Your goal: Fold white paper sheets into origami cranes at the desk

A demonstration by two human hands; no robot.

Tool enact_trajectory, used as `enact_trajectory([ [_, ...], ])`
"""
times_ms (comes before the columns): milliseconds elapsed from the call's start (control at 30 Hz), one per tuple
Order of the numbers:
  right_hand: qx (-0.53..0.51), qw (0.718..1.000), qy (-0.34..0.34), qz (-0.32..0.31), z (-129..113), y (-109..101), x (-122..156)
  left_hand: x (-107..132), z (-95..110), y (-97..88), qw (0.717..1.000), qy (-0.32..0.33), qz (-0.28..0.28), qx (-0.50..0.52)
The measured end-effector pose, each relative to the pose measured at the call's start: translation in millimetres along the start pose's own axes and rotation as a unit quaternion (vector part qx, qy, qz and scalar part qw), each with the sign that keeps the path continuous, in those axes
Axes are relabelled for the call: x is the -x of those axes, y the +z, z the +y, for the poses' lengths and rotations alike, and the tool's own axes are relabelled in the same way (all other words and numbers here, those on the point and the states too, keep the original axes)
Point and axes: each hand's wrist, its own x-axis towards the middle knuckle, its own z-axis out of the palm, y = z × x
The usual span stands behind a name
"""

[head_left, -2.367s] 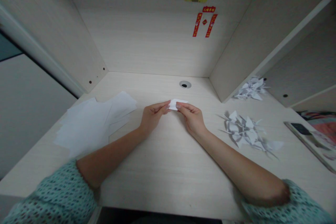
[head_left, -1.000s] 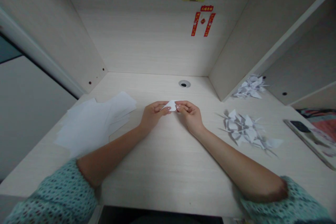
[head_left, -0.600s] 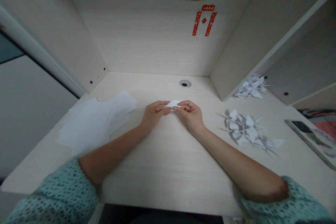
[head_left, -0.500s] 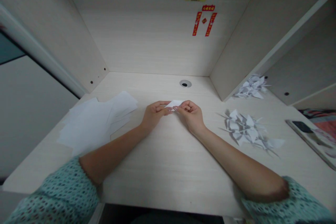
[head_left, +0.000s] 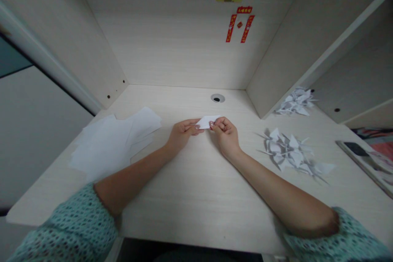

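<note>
A small folded piece of white paper (head_left: 206, 121) is held between both hands at the middle of the pale wooden desk (head_left: 196, 196). My left hand (head_left: 181, 134) pinches its left end with thumb and fingers closed. My right hand (head_left: 225, 135) is curled, fingertips pressed on the paper's right end. Both forearms stretch out from teal knitted sleeves at the bottom corners.
Loose white paper sheets (head_left: 113, 141) lie spread at the left. A heap of folded white paper figures (head_left: 290, 153) lies at the right, another heap (head_left: 296, 102) on the side shelf. A cable hole (head_left: 217, 98) sits behind the hands. A phone and tablet (head_left: 364, 157) lie at the far right.
The hands stayed in place while their fingers worked the small paper; it shows a flatter, wider white flap now than half a second ago.
</note>
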Motion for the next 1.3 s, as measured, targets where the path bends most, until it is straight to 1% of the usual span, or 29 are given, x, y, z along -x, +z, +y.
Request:
enact_trajectory([
  [133, 0.027, 0.999, -0.026, -0.011, 0, -1, 1, 0, -2, -1.6, 1.000, 0.012, -0.003, -0.020],
  [233, 0.066, 0.994, -0.088, -0.018, -2, -2, 2, 1, -1, -2.4, 0.997, 0.033, -0.007, -0.067],
  [333, 0.140, 0.980, -0.140, -0.014, -4, -4, 4, 5, 5, -0.7, 0.994, 0.044, -0.041, -0.093],
  [433, 0.212, 0.965, -0.154, -0.021, -3, -6, 6, 10, 9, 1.9, 0.989, 0.052, -0.070, -0.122],
  [467, 0.231, 0.960, -0.154, -0.030, -3, -6, 7, 10, 9, 2.3, 0.987, 0.057, -0.070, -0.136],
  [533, 0.260, 0.952, -0.151, -0.051, -2, -7, 8, 10, 7, 1.8, 0.984, 0.069, -0.044, -0.160],
  [600, 0.268, 0.950, -0.144, -0.064, -2, -7, 9, 7, 3, 0.2, 0.982, 0.076, -0.008, -0.172],
  [733, 0.205, 0.965, -0.135, -0.091, -4, -4, 9, 4, 0, -1.6, 0.987, 0.064, 0.024, -0.143],
  [800, 0.188, 0.966, -0.139, -0.114, -4, -2, 9, 3, 1, -1.0, 0.991, 0.053, 0.037, -0.113],
  [900, 0.212, 0.956, -0.151, -0.133, -3, -1, 10, 2, 3, -0.1, 0.996, 0.043, 0.059, -0.058],
  [1000, 0.253, 0.945, -0.171, -0.119, -4, -3, 11, 1, 3, -0.1, 0.997, 0.031, 0.077, -0.007],
  [1100, 0.282, 0.935, -0.181, -0.115, -7, -4, 10, 1, 4, 0.2, 0.997, 0.022, 0.067, 0.019],
  [1200, 0.283, 0.934, -0.184, -0.121, -10, -4, 9, 2, 7, 1.3, 0.999, 0.017, 0.045, 0.018],
  [1300, 0.286, 0.932, -0.194, -0.111, -11, -3, 9, 4, 8, 2.3, 0.999, 0.022, 0.027, 0.012],
])
